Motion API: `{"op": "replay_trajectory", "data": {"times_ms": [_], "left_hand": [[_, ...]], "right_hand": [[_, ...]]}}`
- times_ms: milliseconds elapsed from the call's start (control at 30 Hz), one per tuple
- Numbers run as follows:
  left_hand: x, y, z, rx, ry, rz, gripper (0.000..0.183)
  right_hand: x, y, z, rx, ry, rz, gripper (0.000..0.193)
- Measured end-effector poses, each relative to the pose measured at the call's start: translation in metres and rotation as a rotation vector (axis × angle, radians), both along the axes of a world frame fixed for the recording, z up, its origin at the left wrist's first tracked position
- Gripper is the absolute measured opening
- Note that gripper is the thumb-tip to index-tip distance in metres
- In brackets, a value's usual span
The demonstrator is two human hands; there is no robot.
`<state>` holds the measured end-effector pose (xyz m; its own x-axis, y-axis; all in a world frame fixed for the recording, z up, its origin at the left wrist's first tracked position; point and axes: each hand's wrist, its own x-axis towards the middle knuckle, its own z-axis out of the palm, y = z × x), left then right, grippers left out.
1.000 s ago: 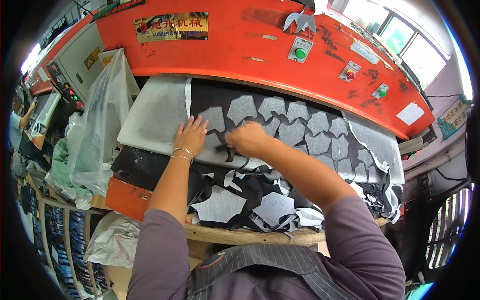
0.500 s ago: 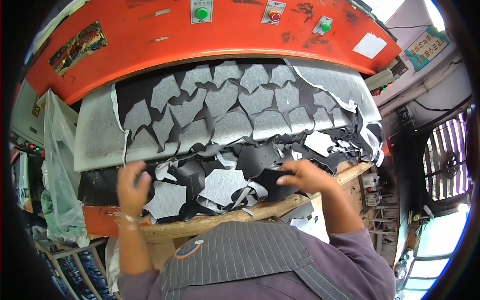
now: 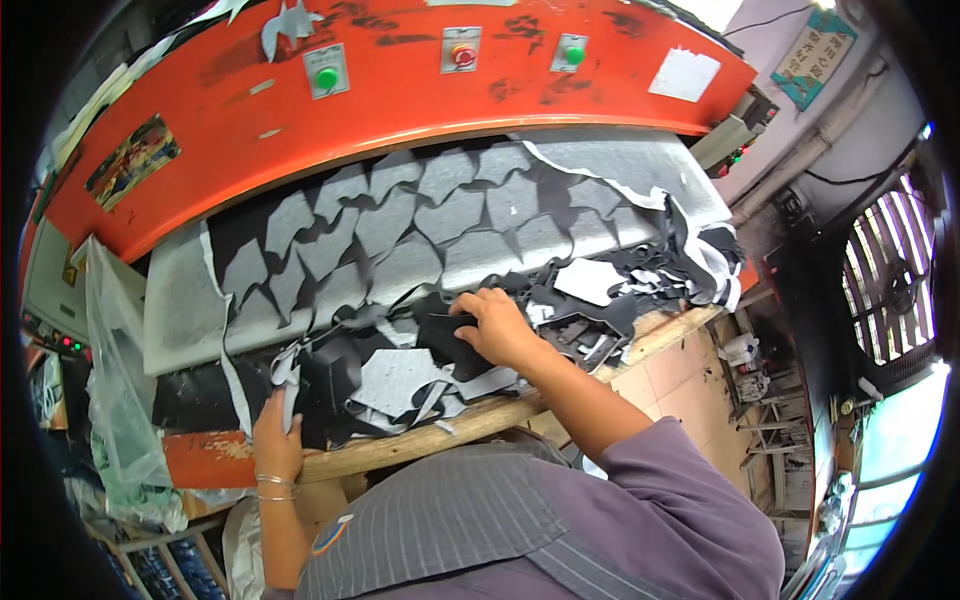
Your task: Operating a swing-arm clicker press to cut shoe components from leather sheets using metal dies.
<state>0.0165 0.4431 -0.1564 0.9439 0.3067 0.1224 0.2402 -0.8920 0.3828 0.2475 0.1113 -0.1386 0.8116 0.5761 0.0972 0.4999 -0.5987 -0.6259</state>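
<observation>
My left hand [image 3: 277,440] is closed on a light grey cut piece of sheet material [image 3: 287,385], which stands up bent between thumb and fingers at the left end of the heap. My right hand [image 3: 496,326] has thumb and fingers closed on the edge of a black cut piece [image 3: 448,342] at the middle of the heap. Between my hands lies a flat light grey cut piece [image 3: 395,381]. Behind them, a dark sheet with a net of cut-out gaps [image 3: 368,205] lies on the whitish cutting board [image 3: 170,320].
A red-orange machine front [image 3: 400,85] with buttons spans the back. A wooden bar [image 3: 400,443] edges the bench in front of me. More scraps and a white piece [image 3: 590,281] lie at the right. A clear plastic bag [image 3: 120,350] hangs at the left.
My left hand has come down and closed on the light grey piece. My right hand has shifted left over the heap with the black piece. The view has turned to the right.
</observation>
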Motion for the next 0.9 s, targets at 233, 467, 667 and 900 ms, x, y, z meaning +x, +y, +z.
{"op": "replay_trajectory", "data": {"times_ms": [233,467,667,900], "left_hand": [[-0.032,-0.007,0.011,-0.227,-0.193,0.261,0.038],[-0.018,-0.057,0.005,-0.254,-0.399,0.497,0.061],[0.035,-0.099,0.0,0.149,0.284,0.238,0.12],[0.05,-0.072,-0.013,0.161,0.335,0.245,0.092]], "right_hand": [[0.06,-0.125,0.017,0.414,0.375,-0.516,0.036],[0.06,-0.214,-0.007,-0.179,0.306,-0.731,0.047],[0.064,-0.193,-0.019,-0.133,0.032,-0.747,0.049],[0.05,-0.18,0.014,-0.323,0.257,-0.687,0.052]]}}
